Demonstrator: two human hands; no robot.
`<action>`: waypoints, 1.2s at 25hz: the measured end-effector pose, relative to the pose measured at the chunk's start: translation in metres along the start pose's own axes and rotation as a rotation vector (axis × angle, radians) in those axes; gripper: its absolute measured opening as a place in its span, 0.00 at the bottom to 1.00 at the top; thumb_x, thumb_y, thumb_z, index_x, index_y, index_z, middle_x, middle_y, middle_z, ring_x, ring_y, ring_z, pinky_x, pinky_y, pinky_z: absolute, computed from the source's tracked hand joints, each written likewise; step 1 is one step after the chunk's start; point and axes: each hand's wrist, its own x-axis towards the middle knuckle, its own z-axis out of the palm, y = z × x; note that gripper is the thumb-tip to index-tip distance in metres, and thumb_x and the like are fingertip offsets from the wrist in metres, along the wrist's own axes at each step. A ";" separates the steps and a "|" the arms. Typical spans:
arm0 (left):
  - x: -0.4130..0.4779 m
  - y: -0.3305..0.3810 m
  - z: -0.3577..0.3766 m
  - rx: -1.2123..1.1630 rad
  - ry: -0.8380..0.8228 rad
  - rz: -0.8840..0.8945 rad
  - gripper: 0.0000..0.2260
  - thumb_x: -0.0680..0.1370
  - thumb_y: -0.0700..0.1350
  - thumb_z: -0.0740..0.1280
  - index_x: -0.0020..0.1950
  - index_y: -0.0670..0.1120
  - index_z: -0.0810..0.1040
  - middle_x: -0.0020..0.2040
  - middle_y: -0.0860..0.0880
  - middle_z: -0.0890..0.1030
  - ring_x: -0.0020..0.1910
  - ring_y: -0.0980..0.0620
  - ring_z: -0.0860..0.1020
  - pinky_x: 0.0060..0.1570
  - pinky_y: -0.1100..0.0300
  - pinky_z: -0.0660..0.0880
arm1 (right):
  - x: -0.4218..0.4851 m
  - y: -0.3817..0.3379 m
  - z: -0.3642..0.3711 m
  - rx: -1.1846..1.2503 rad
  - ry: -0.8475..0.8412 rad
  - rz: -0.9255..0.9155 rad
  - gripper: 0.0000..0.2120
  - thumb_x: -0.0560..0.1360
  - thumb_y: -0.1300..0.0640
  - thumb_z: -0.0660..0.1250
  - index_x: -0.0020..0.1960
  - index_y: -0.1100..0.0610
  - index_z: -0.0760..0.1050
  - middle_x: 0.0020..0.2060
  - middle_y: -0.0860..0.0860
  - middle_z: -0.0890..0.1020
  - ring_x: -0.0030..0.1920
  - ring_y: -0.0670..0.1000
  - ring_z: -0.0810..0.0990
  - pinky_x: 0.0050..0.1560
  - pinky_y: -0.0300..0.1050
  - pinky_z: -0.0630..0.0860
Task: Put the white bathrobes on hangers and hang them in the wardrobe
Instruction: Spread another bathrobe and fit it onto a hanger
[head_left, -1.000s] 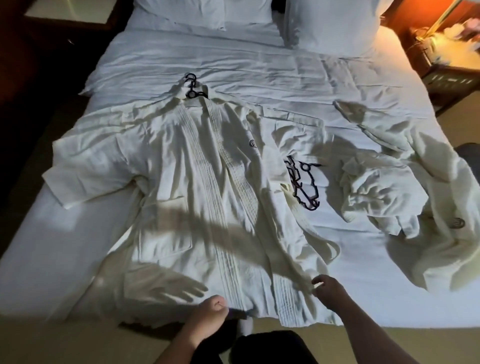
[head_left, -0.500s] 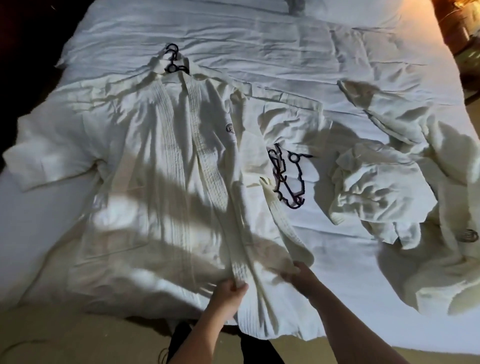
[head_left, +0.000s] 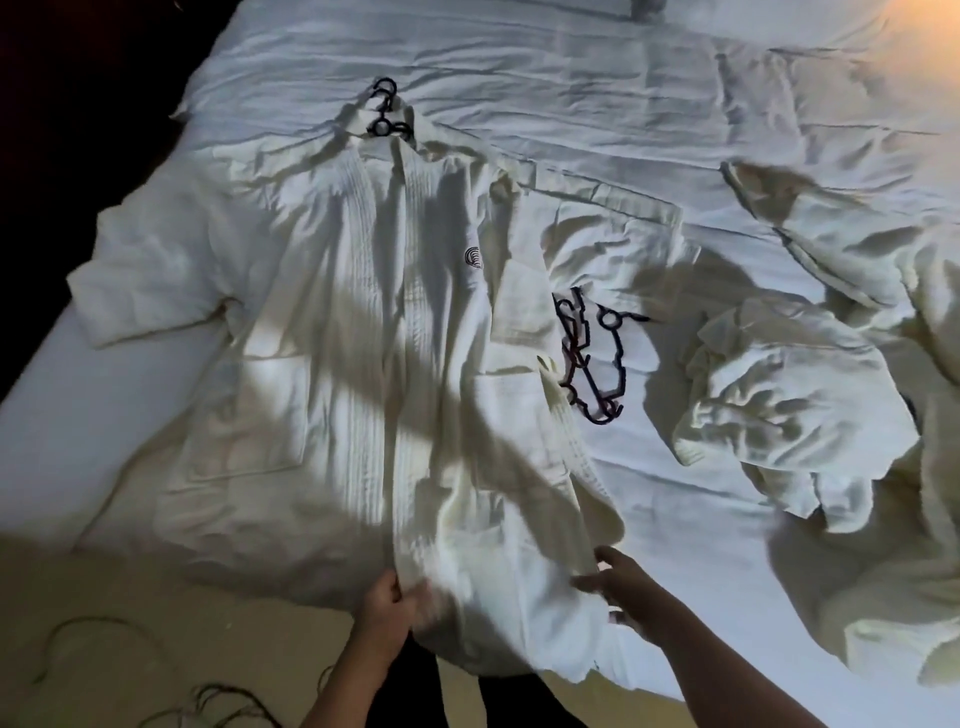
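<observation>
**Down at the hem, both hands on the spread bathrobe**

Well beyond the grip stretched the bed (head_left: 571, 78), its white sheets creased. The spread bathrobe (head_left: 337, 338) lay face up on it, its hem at the hands and its collar at the far end from them. To the right of the grip, well apart from it, the crumpled bathrobe (head_left: 779, 395) sat in a heap.

The left hand (head_left: 387, 605) came up from below with its wrist straight, fingers curled, pinching the ribbed front edge near the hem. The right hand (head_left: 623, 587) reached in from the right, thumb raised and fingers lying against the edge of the right front panel. Blur hid whether it pinched the cloth. The hands stood wider apart than half a second earlier, and the panel had bunched up between them.

Above the right hand lay the spare hangers (head_left: 592, 364), dark and tangled. The hanger hook (head_left: 384, 111) poked out at the collar, farthest from the grip. On the chest sat a small dark emblem (head_left: 472, 258) of curved lines, too small to read.
</observation>
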 end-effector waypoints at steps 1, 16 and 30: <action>0.004 -0.002 -0.001 0.009 0.045 0.006 0.02 0.78 0.41 0.73 0.50 0.45 0.84 0.46 0.47 0.87 0.50 0.42 0.84 0.55 0.43 0.80 | -0.001 0.001 -0.002 0.008 -0.003 -0.036 0.17 0.66 0.63 0.75 0.55 0.56 0.82 0.44 0.55 0.85 0.44 0.53 0.81 0.41 0.42 0.74; 0.048 0.100 -0.028 -0.374 -0.106 -0.033 0.10 0.79 0.40 0.66 0.57 0.41 0.83 0.51 0.40 0.87 0.53 0.39 0.84 0.50 0.51 0.76 | 0.013 -0.084 -0.006 -0.399 0.567 -0.209 0.03 0.70 0.62 0.65 0.40 0.57 0.77 0.34 0.48 0.79 0.40 0.53 0.76 0.38 0.45 0.70; 0.148 0.269 -0.026 -0.668 -0.376 0.041 0.23 0.77 0.44 0.70 0.72 0.41 0.76 0.68 0.38 0.79 0.68 0.39 0.77 0.73 0.43 0.67 | 0.109 -0.240 0.024 -0.566 0.688 -0.468 0.37 0.73 0.55 0.71 0.77 0.47 0.58 0.67 0.56 0.68 0.64 0.62 0.71 0.63 0.57 0.72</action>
